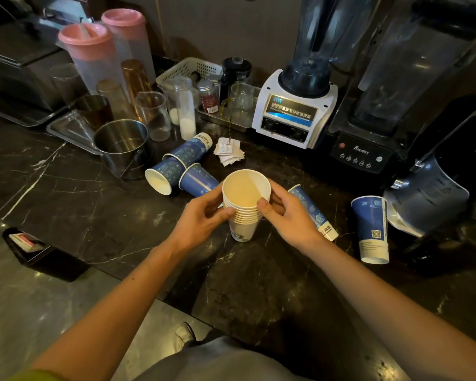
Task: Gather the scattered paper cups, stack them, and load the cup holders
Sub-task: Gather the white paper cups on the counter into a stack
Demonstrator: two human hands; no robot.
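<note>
A stack of several nested paper cups [245,204] stands upright on the dark marble counter [80,204], mouth up. My left hand [204,215] grips its rims from the left and my right hand [286,215] from the right. Three blue paper cups lie on their sides just behind the stack: one with its white mouth facing me [162,174], one further back [190,149], one beside my left hand [197,180]. Another blue cup [313,213] lies on its side behind my right hand. A tall blue cup [371,229] stands upside down at the right.
A steel bucket [121,147], glass beakers and pink-lidded pitchers [91,56] crowd the back left. A white blender [294,105] and black blenders [368,133] line the back right. Folded receipts [229,151] lie behind the cups. A black box [33,248] sits at the counter's left edge.
</note>
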